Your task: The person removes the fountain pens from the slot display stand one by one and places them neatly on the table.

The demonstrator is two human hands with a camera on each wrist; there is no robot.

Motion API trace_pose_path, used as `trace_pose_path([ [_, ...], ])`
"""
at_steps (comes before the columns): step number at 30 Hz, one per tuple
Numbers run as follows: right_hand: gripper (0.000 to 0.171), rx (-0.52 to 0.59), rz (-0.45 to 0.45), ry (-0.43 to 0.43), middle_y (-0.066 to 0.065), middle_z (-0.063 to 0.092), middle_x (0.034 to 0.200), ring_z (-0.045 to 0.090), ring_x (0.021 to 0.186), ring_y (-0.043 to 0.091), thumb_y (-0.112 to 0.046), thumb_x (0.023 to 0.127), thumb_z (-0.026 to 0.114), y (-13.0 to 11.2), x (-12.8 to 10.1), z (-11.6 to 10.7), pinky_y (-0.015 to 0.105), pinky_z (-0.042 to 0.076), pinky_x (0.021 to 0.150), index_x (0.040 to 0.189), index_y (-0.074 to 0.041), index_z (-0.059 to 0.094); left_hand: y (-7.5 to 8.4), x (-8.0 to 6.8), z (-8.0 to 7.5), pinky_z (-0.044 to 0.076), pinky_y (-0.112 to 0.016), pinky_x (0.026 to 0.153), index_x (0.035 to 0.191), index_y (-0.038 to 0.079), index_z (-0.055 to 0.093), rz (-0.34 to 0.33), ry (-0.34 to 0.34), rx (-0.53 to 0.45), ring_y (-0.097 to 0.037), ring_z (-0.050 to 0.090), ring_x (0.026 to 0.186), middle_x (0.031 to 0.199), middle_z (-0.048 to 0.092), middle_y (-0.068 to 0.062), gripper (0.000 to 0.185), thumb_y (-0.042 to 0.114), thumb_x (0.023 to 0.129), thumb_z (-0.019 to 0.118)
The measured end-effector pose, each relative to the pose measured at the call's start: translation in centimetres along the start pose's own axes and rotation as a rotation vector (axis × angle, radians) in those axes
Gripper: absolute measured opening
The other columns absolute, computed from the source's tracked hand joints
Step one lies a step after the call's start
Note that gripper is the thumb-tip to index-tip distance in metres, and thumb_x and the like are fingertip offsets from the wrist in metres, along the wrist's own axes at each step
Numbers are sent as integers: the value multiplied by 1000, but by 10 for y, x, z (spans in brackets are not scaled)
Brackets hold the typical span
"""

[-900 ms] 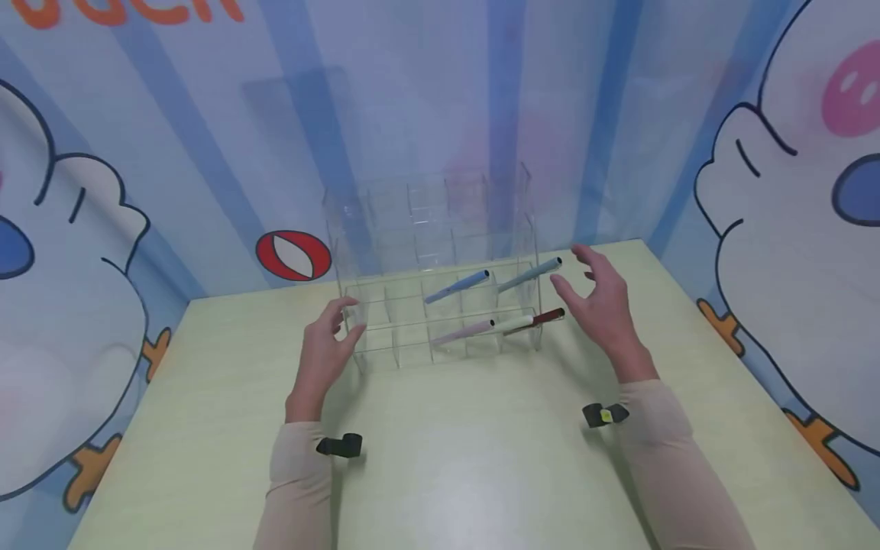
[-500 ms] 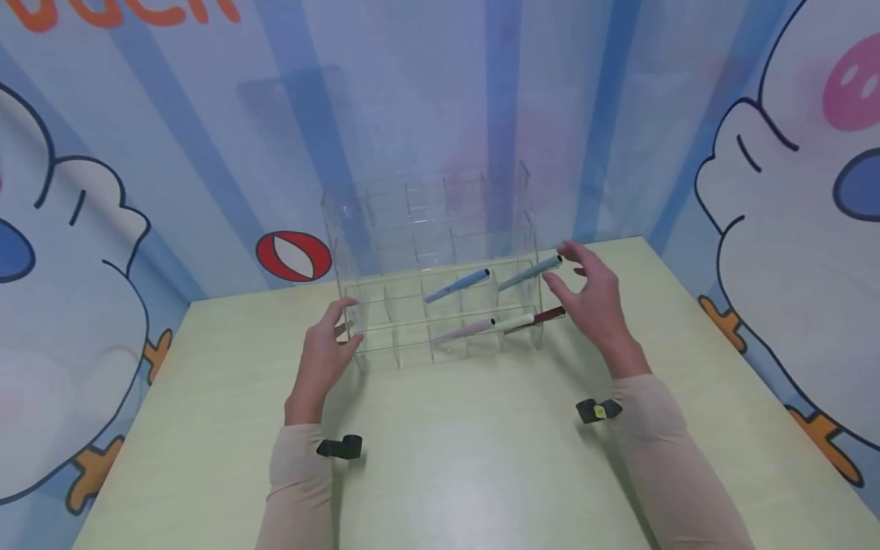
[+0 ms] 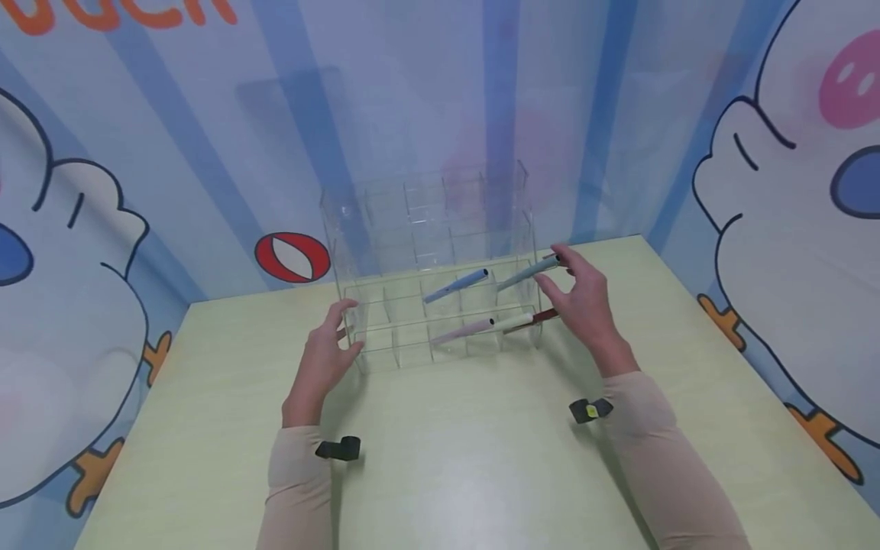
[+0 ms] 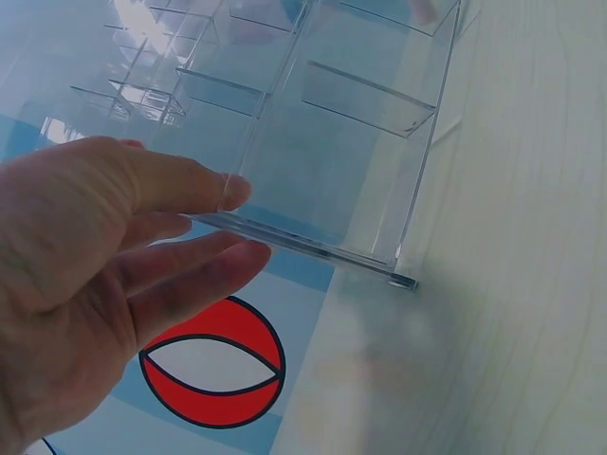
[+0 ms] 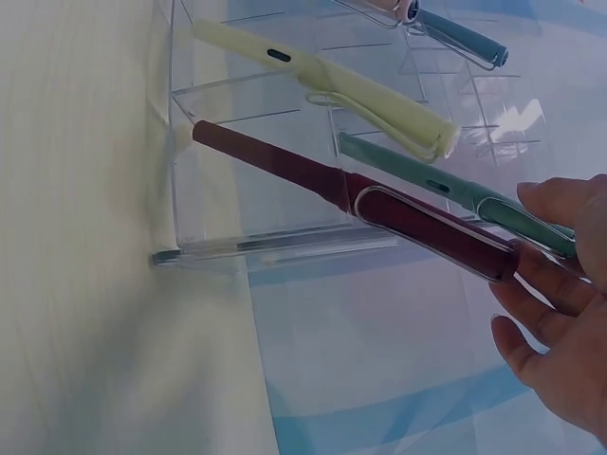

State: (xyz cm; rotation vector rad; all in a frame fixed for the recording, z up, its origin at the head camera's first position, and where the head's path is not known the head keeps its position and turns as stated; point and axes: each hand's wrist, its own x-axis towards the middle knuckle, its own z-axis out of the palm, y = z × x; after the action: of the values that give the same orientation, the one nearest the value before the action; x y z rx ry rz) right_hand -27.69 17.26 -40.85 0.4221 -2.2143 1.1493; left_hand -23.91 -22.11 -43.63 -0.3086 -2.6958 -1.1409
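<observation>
A clear acrylic pen rack (image 3: 412,347) with tiers of compartments stands against the backdrop. My left hand (image 3: 323,355) holds its left side wall, thumb (image 4: 232,190) on one side and fingers on the other. On the right, my right hand (image 3: 584,302) reaches around the cap end of a teal-green pen (image 5: 408,171), thumb and fingers spread on either side of it; contact is hard to tell. A dark red pen (image 5: 303,175) lies below it. The rack also bears a pale yellow-green pen (image 5: 351,85), a light pink pen (image 3: 467,331) and a blue pen (image 3: 457,285).
The pale wood table (image 3: 440,458) runs up to the rack. Behind it, a striped blue backdrop (image 3: 426,84) rises, printed with white cartoon figures and a red oval (image 3: 292,257). Small black cameras (image 3: 338,448) sit on both wrists.
My right hand has moved left until its fingers surround the teal-green pen's cap end. My left thumb has shifted slightly down along the rack's side. The pens keep their places.
</observation>
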Motion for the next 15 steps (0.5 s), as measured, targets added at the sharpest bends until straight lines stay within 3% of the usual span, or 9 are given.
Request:
trace_pose_path([
  [8, 47, 5, 25, 48, 11, 61, 108, 55, 103, 25, -17, 83, 66, 2, 0, 8, 41, 44, 87, 126, -7, 51, -4, 1, 1, 49, -40, 79, 130, 26, 33, 19, 24, 12, -33, 52, 108, 126, 49, -18, 68, -1, 78, 67],
  [15, 41, 56, 36, 103, 9, 61, 98, 57, 98, 24, -15, 82, 66, 0, -1, 11, 39, 44, 86, 119, -4, 53, -5, 0, 2, 48, -42, 81, 131, 27, 33, 11, 21, 8, -33, 51, 110, 126, 49, -18, 67, 0, 79, 66],
])
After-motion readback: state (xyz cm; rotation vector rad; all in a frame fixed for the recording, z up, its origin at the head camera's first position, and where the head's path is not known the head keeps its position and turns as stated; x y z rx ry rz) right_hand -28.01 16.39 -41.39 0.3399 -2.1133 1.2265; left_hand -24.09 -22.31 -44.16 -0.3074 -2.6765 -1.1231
